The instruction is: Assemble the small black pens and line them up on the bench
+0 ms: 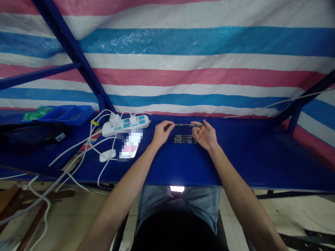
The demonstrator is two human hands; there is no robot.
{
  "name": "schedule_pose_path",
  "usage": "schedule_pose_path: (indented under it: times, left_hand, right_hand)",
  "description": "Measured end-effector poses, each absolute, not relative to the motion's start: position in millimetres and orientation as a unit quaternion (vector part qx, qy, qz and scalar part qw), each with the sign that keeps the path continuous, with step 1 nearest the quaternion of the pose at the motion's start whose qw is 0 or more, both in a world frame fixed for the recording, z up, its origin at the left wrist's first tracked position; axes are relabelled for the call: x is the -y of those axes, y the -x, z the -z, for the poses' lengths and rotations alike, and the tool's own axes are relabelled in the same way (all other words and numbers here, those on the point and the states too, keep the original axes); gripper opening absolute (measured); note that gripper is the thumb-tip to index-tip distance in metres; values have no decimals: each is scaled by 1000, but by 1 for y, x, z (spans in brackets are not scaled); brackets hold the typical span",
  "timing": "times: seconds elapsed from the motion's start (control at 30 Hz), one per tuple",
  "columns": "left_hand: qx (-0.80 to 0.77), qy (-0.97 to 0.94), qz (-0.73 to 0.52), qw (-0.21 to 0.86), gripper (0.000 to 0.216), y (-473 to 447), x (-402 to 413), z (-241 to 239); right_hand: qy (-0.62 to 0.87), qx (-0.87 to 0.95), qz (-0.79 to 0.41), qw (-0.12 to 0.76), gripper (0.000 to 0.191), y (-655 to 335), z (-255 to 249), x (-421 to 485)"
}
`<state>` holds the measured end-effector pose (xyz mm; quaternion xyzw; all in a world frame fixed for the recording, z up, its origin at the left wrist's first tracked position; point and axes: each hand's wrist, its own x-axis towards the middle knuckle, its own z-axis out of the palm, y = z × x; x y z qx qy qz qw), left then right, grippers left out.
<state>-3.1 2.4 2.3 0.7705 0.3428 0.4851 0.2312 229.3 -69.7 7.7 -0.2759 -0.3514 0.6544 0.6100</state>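
Observation:
Both my hands hold one dark pen level above the blue table. My left hand pinches its left end between thumb and fingers. My right hand pinches its right end, fingers curled. Just under the held pen, a few more dark pens lie side by side on the table between my hands.
A white power strip with plugs and white cables lies at the left, beside a phone and a white adapter. Blue bins and a dark bag sit far left. A striped tarp hangs behind.

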Motion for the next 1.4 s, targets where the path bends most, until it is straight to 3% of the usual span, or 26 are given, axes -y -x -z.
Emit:
schedule_pose_path:
  times: [0.17, 0.47, 0.6, 0.67, 0.8, 0.9, 1.0, 1.17, 1.4]
  left_hand:
    - [-340, -785, -465, 231, 18, 3, -3, 0]
    - [-346, -787, -458, 225, 14, 5, -7, 3]
    - [-352, -787, -457, 220, 13, 4, -7, 3]
    - [-361, -785, -455, 216, 11, 4, -6, 2]
    - [-390, -786, -433, 209, 11, 6, -9, 1]
    - [-415, -800, -389, 193, 12, 10, -13, 3]
    - [-426, -828, -325, 166, 11, 13, -16, 4]
    - [-437, -850, -254, 149, 15, 13, -16, 6]
    - [-433, -858, -231, 151, 23, 13, -13, 5]
  right_hand:
    - [253, 338, -654, 627, 33, -225, -7, 71]
    - [297, 362, -629, 621, 41, -224, -4, 69]
    - [328, 376, -599, 626, 54, -225, -3, 66]
    - [362, 407, -553, 630, 55, -224, -1, 64]
    - [479, 495, -356, 632, 35, -224, 11, 58]
    - [569, 561, -203, 566, 18, -227, 21, 54]
    - [646, 595, -123, 462, 15, -230, 27, 53]
    - [726, 586, -93, 348, 23, -232, 29, 55]
    - [737, 585, -90, 327, 38, -232, 29, 57]
